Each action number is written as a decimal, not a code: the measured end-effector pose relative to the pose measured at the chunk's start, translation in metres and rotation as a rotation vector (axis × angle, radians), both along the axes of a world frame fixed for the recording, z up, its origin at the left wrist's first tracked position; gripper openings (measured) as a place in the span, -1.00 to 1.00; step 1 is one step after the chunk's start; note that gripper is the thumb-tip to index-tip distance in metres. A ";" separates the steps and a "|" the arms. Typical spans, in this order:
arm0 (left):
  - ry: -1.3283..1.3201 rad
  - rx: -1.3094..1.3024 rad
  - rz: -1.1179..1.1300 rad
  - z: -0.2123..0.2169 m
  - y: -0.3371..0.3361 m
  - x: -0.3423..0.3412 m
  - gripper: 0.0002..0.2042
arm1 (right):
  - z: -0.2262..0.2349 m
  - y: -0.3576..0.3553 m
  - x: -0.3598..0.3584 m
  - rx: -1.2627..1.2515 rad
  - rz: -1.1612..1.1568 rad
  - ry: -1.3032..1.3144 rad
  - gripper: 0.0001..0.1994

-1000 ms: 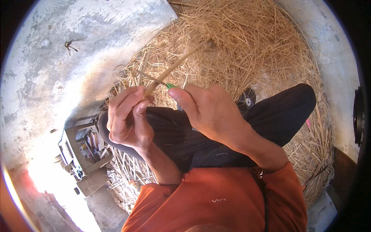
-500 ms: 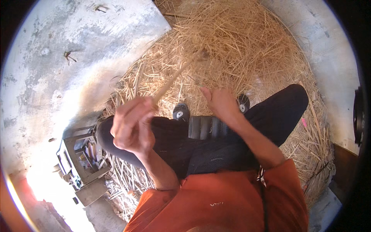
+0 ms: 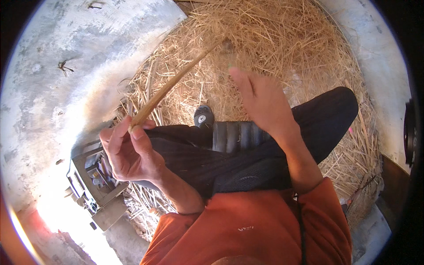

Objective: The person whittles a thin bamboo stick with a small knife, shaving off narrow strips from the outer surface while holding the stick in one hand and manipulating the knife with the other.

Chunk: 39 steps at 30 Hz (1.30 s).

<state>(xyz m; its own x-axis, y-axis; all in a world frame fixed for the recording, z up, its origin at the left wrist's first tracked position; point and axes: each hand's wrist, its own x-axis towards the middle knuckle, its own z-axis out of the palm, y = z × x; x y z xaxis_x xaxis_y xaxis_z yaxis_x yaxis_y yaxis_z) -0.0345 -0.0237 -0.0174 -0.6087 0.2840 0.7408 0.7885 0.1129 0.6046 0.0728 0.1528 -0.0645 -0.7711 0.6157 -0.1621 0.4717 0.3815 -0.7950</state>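
Two bare hands held well apart above bent legs in black cloth (image 3: 327,117), the right reaching farther forward.
The bare left hand (image 3: 139,154) is raised with its palm partly in sight, thumb and forefinger pinched together at their tips, the other fingers loosely curled; the bare left forearm (image 3: 183,192) slants up and outward from an orange fabric sleeve (image 3: 170,227). The bare right hand (image 3: 267,101) shows its back, slightly blurred, thumb stretched forward and inward, fingers mostly hidden beneath; the bare right forearm (image 3: 300,161) angles inward.
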 end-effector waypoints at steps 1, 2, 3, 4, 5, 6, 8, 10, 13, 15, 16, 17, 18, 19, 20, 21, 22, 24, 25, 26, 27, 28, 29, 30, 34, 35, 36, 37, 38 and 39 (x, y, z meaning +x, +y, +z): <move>0.000 0.002 0.030 0.001 0.003 0.002 -0.83 | 0.000 0.004 -0.005 -0.013 -0.048 0.077 -0.45; 0.034 0.005 0.035 0.000 0.007 0.001 -0.84 | -0.006 0.005 -0.012 0.026 -0.065 0.147 -0.43; 0.037 0.006 0.043 -0.001 0.008 0.000 -0.84 | -0.018 0.001 -0.020 0.066 -0.080 0.216 -0.41; 0.042 0.006 0.051 -0.002 0.009 -0.001 -0.84 | -0.029 0.001 -0.029 0.107 -0.096 0.287 -0.39; 0.048 0.006 0.063 -0.002 0.009 -0.001 -0.84 | -0.038 0.002 -0.036 0.089 -0.060 0.155 -0.41; 0.022 0.025 0.063 -0.002 0.011 0.000 -0.83 | -0.048 0.004 -0.042 0.071 -0.024 0.022 -0.42; -0.030 0.059 0.069 -0.001 0.012 0.002 -0.81 | -0.072 0.007 -0.052 0.073 0.017 -0.102 -0.44; -0.006 0.059 0.049 -0.001 0.012 0.003 -0.80 | -0.091 0.009 -0.053 0.116 0.017 -0.090 -0.44; 0.010 0.069 0.025 -0.005 0.011 0.003 -0.78 | -0.100 0.008 -0.055 0.086 -0.011 -0.070 -0.43; -0.005 0.066 0.034 -0.007 0.010 0.001 -0.78 | -0.105 0.004 -0.060 0.171 -0.036 -0.088 -0.39; -0.023 0.057 0.050 -0.005 0.009 0.000 -0.78 | -0.106 0.003 -0.063 0.215 -0.050 -0.097 -0.37; -0.040 0.047 0.066 -0.005 0.008 -0.002 -0.77 | -0.106 0.001 -0.069 0.220 -0.050 -0.108 -0.37; -0.052 0.044 0.101 -0.007 0.007 -0.004 -0.79 | -0.106 0.000 -0.076 0.225 -0.050 -0.120 -0.36; -0.055 0.034 0.118 -0.006 0.006 -0.006 -0.79 | -0.104 0.001 -0.081 0.234 -0.052 -0.129 -0.36; -0.058 0.023 0.136 -0.006 0.005 -0.007 -0.80 | -0.110 0.000 -0.084 0.238 -0.047 -0.108 -0.37; -0.061 0.013 0.153 -0.006 0.004 -0.008 -0.80 | -0.119 -0.003 -0.085 0.242 -0.041 -0.087 -0.39; -0.076 -0.018 0.208 -0.006 0.002 -0.009 -0.81 | -0.122 -0.003 -0.087 0.248 -0.030 -0.060 -0.41; -0.107 -0.079 0.318 -0.006 -0.003 -0.011 -0.81 | -0.129 0.015 -0.088 -0.302 0.063 -0.059 -0.44; -0.118 -0.010 0.217 -0.008 -0.005 -0.016 -0.79 | -0.130 0.020 -0.086 -0.578 0.113 -0.058 -0.45; -0.126 0.064 0.118 -0.012 -0.001 -0.023 -0.77 | -0.129 0.025 -0.080 -0.862 0.138 -0.010 -0.48; -0.132 0.138 0.018 -0.015 0.005 -0.030 -0.74 | -0.131 0.030 -0.072 -1.145 0.164 0.037 -0.51; -0.205 0.195 -0.017 -0.017 0.022 -0.028 -0.71 | -0.129 0.035 -0.068 -1.427 0.183 0.090 -0.53; -0.268 0.247 -0.043 -0.019 0.037 -0.027 -0.69 | -0.122 0.034 -0.069 -1.357 0.122 0.123 -0.56; -0.213 0.238 -0.221 -0.024 0.043 -0.036 -0.69 | -0.113 0.030 -0.067 -1.286 0.060 0.158 -0.58; 0.101 0.021 -0.074 0.003 0.051 -0.042 -0.61 | -0.064 0.022 -0.048 -1.013 -0.133 0.277 -0.66; 0.132 0.089 0.030 0.027 0.050 -0.036 -0.59 | -0.055 0.024 -0.042 -0.968 -0.121 0.312 -0.67; 0.159 0.155 0.138 0.050 0.048 -0.031 -0.57 | -0.050 0.026 -0.033 -0.927 -0.108 0.345 -0.67; 0.187 0.317 0.188 0.078 0.054 -0.022 -0.52 | -0.045 0.026 -0.023 -0.889 -0.094 0.375 -0.68; 0.044 0.379 -0.119 0.100 0.025 -0.030 -0.49 | -0.036 0.027 -0.013 -0.895 -0.118 0.369 -0.68; 0.062 0.417 0.060 0.113 0.033 -0.023 -0.49 | -0.027 0.029 -0.003 -0.895 -0.144 0.364 -0.69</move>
